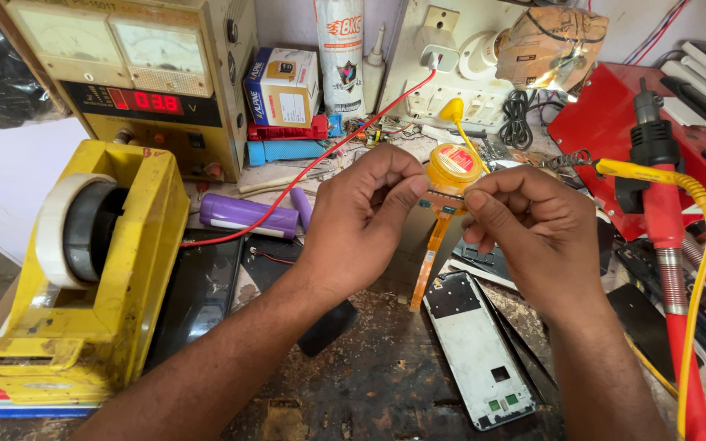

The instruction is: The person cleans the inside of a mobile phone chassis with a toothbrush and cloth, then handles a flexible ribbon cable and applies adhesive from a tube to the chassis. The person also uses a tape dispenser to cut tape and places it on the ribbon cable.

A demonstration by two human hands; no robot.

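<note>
Head view shows the left hand (367,214) and right hand (533,233) both pinching the top of an orange flex cable (429,260) above the workbench (386,384); the phone frame (477,351) lies open, so mounting seems not yet done.

Left hand (367,211) and right hand (530,224) pinching orange flex cable (431,247), yellow tape dispenser (96,282) beside

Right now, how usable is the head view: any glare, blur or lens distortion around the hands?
Head view: both hands, left hand and right hand, are sharp and evenly lit, pinching an orange flex strip. Glare flares by the brown bundle at top. Wide-angle bending curves the yellow tape dispenser near the edge.
</note>
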